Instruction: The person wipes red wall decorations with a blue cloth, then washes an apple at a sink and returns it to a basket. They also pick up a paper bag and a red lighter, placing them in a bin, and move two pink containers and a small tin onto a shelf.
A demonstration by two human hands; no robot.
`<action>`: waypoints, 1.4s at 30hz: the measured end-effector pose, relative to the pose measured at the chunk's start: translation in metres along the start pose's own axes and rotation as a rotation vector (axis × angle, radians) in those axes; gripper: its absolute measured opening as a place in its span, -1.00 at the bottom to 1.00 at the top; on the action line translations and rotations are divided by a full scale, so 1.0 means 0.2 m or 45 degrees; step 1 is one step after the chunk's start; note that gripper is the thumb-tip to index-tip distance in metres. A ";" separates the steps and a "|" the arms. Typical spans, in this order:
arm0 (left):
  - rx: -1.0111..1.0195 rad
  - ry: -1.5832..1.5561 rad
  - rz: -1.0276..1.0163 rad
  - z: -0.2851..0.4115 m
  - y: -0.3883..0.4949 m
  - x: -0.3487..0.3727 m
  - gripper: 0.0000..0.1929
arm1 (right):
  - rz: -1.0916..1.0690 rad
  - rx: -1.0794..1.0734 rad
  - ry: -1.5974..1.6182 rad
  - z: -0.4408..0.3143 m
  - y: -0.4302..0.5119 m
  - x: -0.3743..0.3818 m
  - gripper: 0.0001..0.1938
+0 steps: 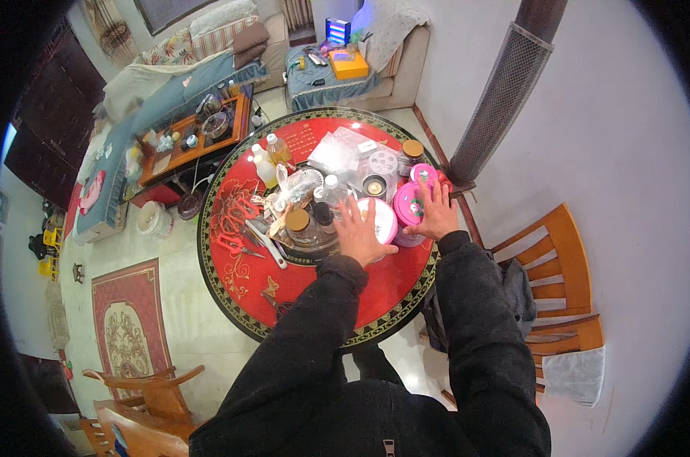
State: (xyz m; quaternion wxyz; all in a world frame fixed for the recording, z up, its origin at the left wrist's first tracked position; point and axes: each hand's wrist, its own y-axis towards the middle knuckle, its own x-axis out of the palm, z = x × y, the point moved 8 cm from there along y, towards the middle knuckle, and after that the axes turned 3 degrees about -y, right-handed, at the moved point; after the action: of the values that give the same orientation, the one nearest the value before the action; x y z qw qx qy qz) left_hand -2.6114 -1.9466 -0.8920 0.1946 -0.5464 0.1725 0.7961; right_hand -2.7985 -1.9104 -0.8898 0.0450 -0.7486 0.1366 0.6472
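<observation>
My left hand (361,235) is spread over a round tub with a white lid and pink rim (387,220). Its fingers are apart, and I cannot tell whether they touch the lid. Beside it, my right hand (438,216) lies with spread fingers at the right edge of a pink-lidded tub (405,204). A smaller pink-lidded jar (422,172) sits just beyond those fingers. Left of my left hand stand a gold-lidded glass jar (299,223) and a black-capped bottle (323,216). A clear plastic bottle with a white cap (331,185) is farther back.
The round red table (316,285) also carries red-handled scissors (233,247), a white-handled tool (270,247), bottles of yellowish liquid (278,151) and clear plastic packaging (336,151). Wooden chairs (576,263) stand right, near a mesh-wrapped pole (502,103). A wooden tea table (173,148) is beyond, left.
</observation>
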 end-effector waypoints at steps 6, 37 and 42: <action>0.134 -0.124 -0.045 -0.03 -0.10 0.01 0.16 | 0.030 0.047 0.122 -0.01 -0.13 0.00 0.20; -0.932 -2.619 -0.498 -0.67 -0.53 0.91 -0.54 | 0.378 0.812 2.316 0.24 -0.86 0.86 -0.47; -0.917 -2.454 -0.541 -0.70 -0.57 0.88 -0.54 | 0.306 1.001 2.741 0.06 -0.98 0.93 -0.40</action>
State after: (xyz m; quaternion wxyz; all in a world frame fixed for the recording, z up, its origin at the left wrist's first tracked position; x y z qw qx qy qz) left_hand -2.5007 -1.8947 -1.1128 0.2113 0.2740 -0.4019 0.8478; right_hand -2.7358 -1.7474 -1.0966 0.0734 -0.8296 0.3671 -0.4142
